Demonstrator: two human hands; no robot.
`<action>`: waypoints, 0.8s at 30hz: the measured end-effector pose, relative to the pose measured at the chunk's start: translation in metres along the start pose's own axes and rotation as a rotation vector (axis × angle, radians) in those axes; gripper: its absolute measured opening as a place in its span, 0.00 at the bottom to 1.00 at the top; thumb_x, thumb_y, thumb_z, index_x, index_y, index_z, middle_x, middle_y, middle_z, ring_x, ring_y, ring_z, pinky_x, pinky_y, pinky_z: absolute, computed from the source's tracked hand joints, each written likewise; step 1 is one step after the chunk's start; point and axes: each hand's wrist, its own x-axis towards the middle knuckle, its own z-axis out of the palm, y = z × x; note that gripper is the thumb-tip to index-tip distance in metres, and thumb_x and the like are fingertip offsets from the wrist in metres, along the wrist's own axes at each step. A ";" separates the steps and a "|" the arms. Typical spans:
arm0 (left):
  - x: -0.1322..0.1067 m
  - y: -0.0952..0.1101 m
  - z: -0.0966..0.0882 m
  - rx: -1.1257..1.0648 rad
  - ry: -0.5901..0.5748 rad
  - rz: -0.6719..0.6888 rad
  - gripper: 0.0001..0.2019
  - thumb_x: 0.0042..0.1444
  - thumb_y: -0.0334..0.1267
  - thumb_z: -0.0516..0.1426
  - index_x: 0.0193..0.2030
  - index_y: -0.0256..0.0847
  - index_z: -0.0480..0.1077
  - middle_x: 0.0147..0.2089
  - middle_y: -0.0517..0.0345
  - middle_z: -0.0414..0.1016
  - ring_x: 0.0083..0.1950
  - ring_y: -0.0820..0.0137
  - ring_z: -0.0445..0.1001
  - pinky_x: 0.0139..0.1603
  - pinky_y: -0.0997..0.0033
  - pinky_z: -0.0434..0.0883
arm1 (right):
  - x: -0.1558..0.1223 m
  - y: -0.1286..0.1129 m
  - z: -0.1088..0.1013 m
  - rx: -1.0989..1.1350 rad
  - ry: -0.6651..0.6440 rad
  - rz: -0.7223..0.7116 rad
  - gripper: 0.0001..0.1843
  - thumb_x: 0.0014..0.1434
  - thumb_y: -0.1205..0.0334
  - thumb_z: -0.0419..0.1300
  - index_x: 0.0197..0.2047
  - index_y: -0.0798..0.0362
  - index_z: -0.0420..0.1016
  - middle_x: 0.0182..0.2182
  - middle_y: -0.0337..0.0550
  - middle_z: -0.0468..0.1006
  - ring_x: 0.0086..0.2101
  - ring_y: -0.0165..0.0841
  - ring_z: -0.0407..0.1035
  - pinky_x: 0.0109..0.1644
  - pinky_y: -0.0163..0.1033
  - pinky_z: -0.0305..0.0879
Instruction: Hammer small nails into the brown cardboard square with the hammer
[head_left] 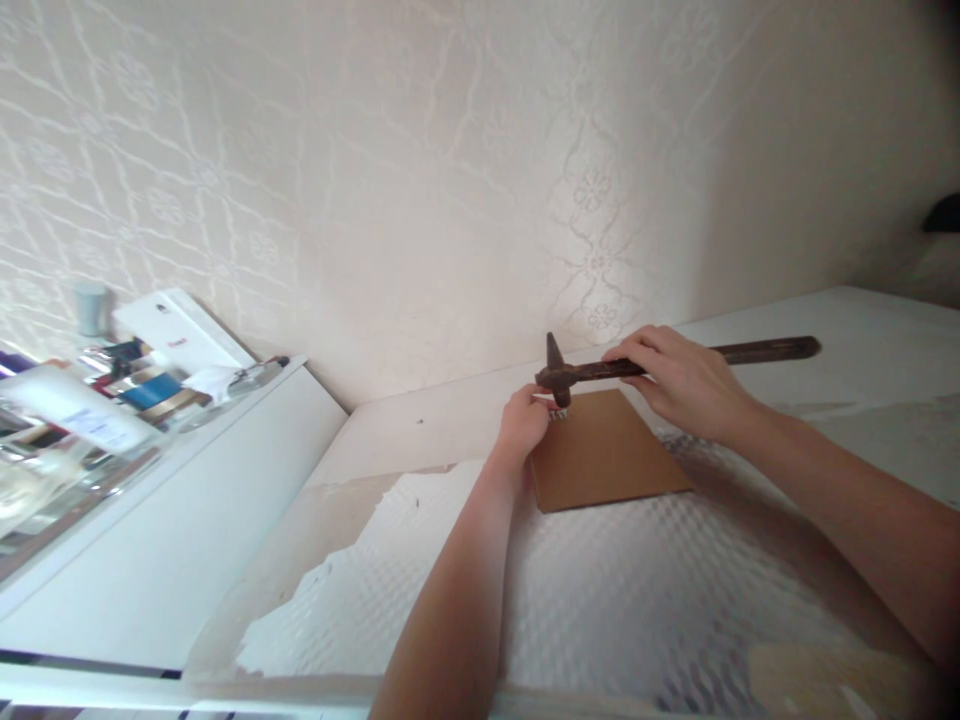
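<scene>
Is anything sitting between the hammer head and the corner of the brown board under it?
Only the left hand: its fingers pinch something small, too tiny to identify, at the brown board corner, right below the hammer head. The right hand grips the handle close to the head. Nothing else intervenes.

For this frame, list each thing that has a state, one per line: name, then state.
hammer: held level, head just above the board's far corner
right hand: closed around the hammer's handle, close to the head
left hand: fingers pinched at the board's far corner, under the hammer head; what they hold is too small to tell
brown board: lying flat
patterned covering: torn, edge ragged at left
</scene>
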 end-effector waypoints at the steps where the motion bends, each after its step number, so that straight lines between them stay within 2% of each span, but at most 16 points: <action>1: 0.000 0.000 0.000 0.005 0.001 0.000 0.15 0.46 0.27 0.49 0.39 0.36 0.73 0.41 0.51 0.79 0.45 0.65 0.73 0.48 0.67 0.66 | 0.000 0.000 0.000 -0.004 -0.004 -0.002 0.11 0.58 0.67 0.52 0.43 0.51 0.71 0.39 0.46 0.73 0.40 0.38 0.67 0.36 0.39 0.61; 19: 0.002 -0.005 0.002 -0.007 0.015 -0.006 0.15 0.46 0.28 0.50 0.39 0.38 0.73 0.41 0.53 0.79 0.46 0.64 0.73 0.49 0.65 0.66 | 0.000 0.001 0.001 0.000 -0.040 0.012 0.10 0.58 0.67 0.51 0.42 0.51 0.70 0.39 0.45 0.73 0.41 0.38 0.67 0.36 0.39 0.62; 24: 0.002 -0.005 0.002 -0.028 0.005 -0.013 0.17 0.46 0.27 0.50 0.42 0.38 0.72 0.38 0.54 0.79 0.46 0.65 0.74 0.49 0.66 0.66 | 0.000 0.000 0.000 0.009 -0.010 0.046 0.11 0.58 0.67 0.52 0.44 0.51 0.70 0.39 0.46 0.73 0.41 0.38 0.66 0.36 0.39 0.62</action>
